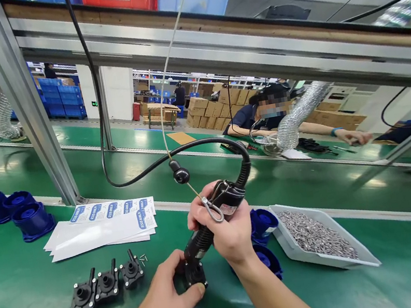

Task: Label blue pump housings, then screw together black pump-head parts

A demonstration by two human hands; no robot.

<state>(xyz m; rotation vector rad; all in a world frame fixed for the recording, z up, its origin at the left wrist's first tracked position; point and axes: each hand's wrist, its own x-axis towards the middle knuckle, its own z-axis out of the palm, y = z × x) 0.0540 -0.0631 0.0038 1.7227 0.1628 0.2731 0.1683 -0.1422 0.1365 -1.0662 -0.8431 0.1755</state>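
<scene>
My right hand (228,229) is wrapped round a black electric screwdriver (202,239), which hangs from a cord and points down and left. Its tip end meets a small black pump housing (194,274) on the green bench. My left hand (171,293) grips that housing, with the thumb on its near edge and the fingers behind it. To the left stand three similar black housings (107,283) with screws at their corners. A few loose screws (143,259) lie beside them. Blue round parts (267,259) are partly hidden behind my right wrist.
A white tray (368,258) full of screws stands at the right. Label sheets (96,235) and more blue parts (32,220) are at the left. A metal post (30,109) rises behind them. A black cable loops overhead. Across the bench a person (246,115) reaches out an arm.
</scene>
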